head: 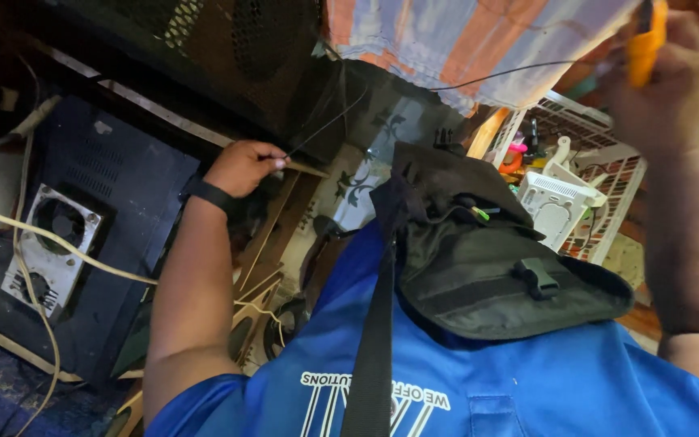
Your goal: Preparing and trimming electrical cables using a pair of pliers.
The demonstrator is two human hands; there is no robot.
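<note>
My left hand pinches the end of a thin black wire that runs up and to the right, past a striped cloth, toward my right hand. A black band sits on that wrist. My right hand is raised at the top right, closed around an orange-handled tool. A black shoulder bag with a buckle hangs on my chest over a blue shirt.
A black metal case with two fan openings lies at the left, with cream cables across it. A dark speaker-like cabinet stands above. A white wire basket of small items and a white device sits at the right.
</note>
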